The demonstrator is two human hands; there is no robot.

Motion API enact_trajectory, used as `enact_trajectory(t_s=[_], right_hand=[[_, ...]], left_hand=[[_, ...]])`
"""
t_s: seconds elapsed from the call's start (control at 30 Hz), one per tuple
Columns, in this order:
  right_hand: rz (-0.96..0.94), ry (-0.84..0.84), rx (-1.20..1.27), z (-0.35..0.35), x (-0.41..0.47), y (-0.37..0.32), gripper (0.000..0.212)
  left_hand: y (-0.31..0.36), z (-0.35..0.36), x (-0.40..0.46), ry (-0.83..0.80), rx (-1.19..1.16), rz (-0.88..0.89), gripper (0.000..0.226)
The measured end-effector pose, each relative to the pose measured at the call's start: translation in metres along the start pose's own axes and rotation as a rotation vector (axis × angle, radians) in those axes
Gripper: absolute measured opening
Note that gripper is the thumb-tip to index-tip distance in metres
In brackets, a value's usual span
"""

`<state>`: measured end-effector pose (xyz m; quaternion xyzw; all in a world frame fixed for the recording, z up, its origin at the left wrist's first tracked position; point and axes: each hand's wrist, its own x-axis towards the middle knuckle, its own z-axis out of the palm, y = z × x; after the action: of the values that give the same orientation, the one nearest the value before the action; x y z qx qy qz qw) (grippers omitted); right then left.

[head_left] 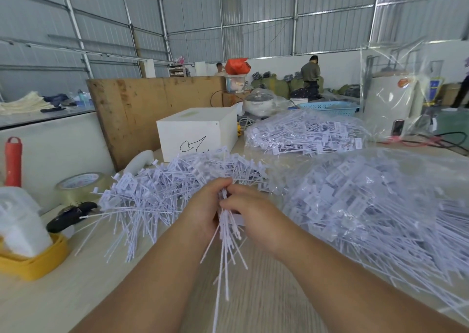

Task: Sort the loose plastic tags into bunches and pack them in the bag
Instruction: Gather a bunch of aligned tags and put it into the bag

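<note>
while the left hand [203, 206] curls round a bunch of tags [225, 236], tails hanging toward six o'clock, the right hand [250, 212] pinches the same bunch at its top. at ten o'clock from the hands lies the loose pile of tags [162, 188] on the table [76, 294]. at three o'clock sits a clear bag [380, 206] full of tags; another filled bag [304, 134] lies at one o'clock.
</note>
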<state>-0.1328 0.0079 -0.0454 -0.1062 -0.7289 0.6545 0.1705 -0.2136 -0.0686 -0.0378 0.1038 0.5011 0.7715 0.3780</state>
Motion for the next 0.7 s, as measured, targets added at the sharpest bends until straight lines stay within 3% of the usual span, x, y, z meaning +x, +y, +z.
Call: enact_trajectory(t_s=[0.1, 0.17, 0.3, 0.5, 0.7], right_hand=[[0.026, 0.091, 0.115, 0.003, 0.001, 0.000, 0.025], [-0.031, 0.123, 0.024, 0.009, 0.001, -0.002, 0.025], [-0.053, 0.194, -0.052, 0.007, 0.008, 0.004, 0.059], [-0.116, 0.227, -0.184, 0.003, 0.011, 0.016, 0.056], [-0.162, 0.261, -0.494, -0.006, 0.010, 0.019, 0.050]], left_hand=[[-0.002, 0.002, 0.002, -0.018, -0.082, -0.020, 0.028], [-0.003, 0.003, 0.004, -0.003, -0.148, -0.013, 0.028], [-0.005, -0.002, 0.010, 0.123, -0.142, 0.063, 0.022], [-0.012, -0.004, 0.020, 0.206, -0.104, 0.122, 0.017], [-0.009, -0.005, 0.021, 0.194, -0.186, 0.153, 0.028]])
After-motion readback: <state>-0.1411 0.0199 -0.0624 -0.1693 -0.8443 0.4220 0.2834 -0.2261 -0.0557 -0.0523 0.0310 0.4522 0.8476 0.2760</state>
